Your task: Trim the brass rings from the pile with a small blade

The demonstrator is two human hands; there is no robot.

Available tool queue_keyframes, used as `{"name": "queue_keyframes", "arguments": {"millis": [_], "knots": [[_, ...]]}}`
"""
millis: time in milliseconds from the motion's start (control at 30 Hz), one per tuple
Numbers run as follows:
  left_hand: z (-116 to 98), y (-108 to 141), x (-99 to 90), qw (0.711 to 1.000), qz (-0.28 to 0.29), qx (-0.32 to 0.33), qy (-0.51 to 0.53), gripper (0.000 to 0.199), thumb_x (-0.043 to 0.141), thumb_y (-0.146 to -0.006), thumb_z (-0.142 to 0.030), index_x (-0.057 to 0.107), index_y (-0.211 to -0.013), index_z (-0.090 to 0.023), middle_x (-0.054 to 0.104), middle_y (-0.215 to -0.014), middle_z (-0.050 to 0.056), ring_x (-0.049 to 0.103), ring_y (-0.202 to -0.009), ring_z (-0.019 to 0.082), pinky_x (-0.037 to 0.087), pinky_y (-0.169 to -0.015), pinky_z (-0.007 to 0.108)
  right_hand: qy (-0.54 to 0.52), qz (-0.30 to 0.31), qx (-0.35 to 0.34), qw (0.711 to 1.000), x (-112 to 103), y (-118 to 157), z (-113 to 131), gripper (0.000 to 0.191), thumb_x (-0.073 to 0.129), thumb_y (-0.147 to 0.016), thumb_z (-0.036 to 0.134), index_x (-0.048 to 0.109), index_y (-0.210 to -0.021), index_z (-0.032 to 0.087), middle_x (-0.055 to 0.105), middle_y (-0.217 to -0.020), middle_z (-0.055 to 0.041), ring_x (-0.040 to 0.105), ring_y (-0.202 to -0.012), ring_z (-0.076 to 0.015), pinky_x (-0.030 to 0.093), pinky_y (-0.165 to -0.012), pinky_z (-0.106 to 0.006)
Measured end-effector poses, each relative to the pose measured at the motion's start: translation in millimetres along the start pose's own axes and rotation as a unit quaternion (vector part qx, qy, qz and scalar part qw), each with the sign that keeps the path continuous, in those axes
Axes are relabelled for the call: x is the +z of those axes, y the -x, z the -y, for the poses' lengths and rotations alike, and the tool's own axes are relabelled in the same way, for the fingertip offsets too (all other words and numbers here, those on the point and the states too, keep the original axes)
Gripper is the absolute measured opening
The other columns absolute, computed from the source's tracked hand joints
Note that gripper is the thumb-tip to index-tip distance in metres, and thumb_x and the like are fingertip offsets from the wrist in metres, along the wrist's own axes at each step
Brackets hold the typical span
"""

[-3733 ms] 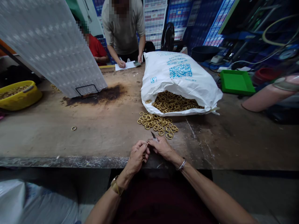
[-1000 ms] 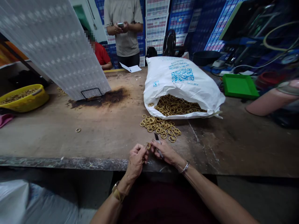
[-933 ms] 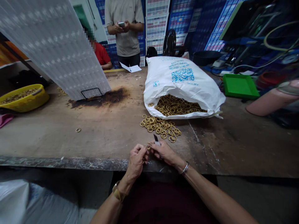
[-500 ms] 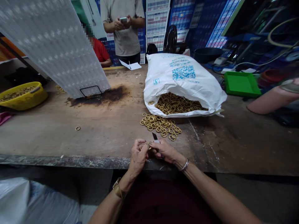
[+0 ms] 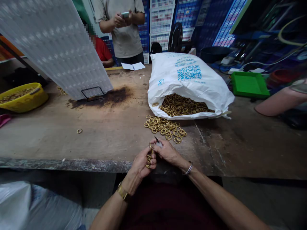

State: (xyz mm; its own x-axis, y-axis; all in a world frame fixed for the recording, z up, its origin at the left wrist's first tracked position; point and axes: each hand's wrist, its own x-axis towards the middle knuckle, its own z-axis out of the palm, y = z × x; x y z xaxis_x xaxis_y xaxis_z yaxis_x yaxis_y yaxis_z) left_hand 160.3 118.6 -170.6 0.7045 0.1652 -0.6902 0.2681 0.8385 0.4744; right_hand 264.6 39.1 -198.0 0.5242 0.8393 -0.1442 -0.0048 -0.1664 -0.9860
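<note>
My left hand point(image 5: 142, 162) is closed around several brass-coloured rings point(image 5: 148, 159), its palm turned up near the table's front edge. In my right hand point(image 5: 169, 152) is a small knife point(image 5: 157, 140), its dark blade pointing up and away. The fingertips of both hands meet at one ring at the top of the left hand; whether the blade touches it I cannot tell. Just beyond the hands lies a loose pile of rings point(image 5: 165, 127). Behind it, a white sack point(image 5: 192, 89) lies on its side, its mouth open and full of rings.
A single ring point(image 5: 79, 131) lies on the wooden table point(image 5: 107, 137) at left. Farther back stand a yellow basin point(image 5: 24, 99) of rings and a leaning translucent panel point(image 5: 64, 48). A green tray point(image 5: 249, 84) and pink cylinder point(image 5: 275, 100) are at right. Across the table, a person holds a phone point(image 5: 125, 15).
My left hand has rolled palm up, so the rings inside it now show. The knife blade has turned and appears narrower. The person across the table has shifted slightly left.
</note>
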Motion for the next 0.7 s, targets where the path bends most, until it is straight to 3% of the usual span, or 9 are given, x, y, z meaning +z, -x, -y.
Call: {"name": "queue_keyframes", "arguments": {"millis": [200, 367, 700], "knots": [[3.5, 2.2, 2.8, 0.998, -0.024, 0.035, -0.038, 0.029, 0.058, -0.075, -0.041, 0.043, -0.073, -0.015, 0.043, -0.052, -0.004, 0.034, -0.034, 0.003, 0.019, -0.034, 0.014, 0.013, 0.032, 0.007, 0.999, -3.4, 1.1, -3.9, 0.04, 0.054, -0.075, 0.04, 0.058, -0.104, 0.012, 0.055, -0.064, 0.0009, 0.045, -0.053, -0.0089, 0.037, -0.052, -0.019], [4.6, 2.1, 0.5, 0.998, -0.025, 0.028, -0.048, 0.031, 0.062, -0.07, -0.041, 0.044, -0.077, -0.016, 0.044, -0.051, -0.005, 0.034, -0.034, 0.004, 0.019, -0.034, 0.014, 0.018, 0.042, -0.008, 0.999, -1.9, 0.0, -5.3, 0.031, 0.054, -0.075, 0.039, 0.062, -0.09, 0.012, 0.058, -0.07, -0.0013, 0.051, -0.063, -0.0116, 0.04, -0.059, -0.019], [3.8, -0.9, 0.5, 0.999, -0.04, 0.034, -0.011, 0.026, 0.062, -0.071, -0.033, 0.045, -0.078, -0.015, 0.045, -0.053, -0.004, 0.037, -0.036, 0.004, 0.021, -0.035, 0.013, 0.013, 0.022, 0.002, 1.0, -1.9, 2.1, -0.7, 0.03, 0.05, -0.075, 0.043, 0.056, -0.072, 0.013, 0.047, -0.055, 0.0023, 0.037, -0.048, -0.008, 0.03, -0.045, -0.018]]}}
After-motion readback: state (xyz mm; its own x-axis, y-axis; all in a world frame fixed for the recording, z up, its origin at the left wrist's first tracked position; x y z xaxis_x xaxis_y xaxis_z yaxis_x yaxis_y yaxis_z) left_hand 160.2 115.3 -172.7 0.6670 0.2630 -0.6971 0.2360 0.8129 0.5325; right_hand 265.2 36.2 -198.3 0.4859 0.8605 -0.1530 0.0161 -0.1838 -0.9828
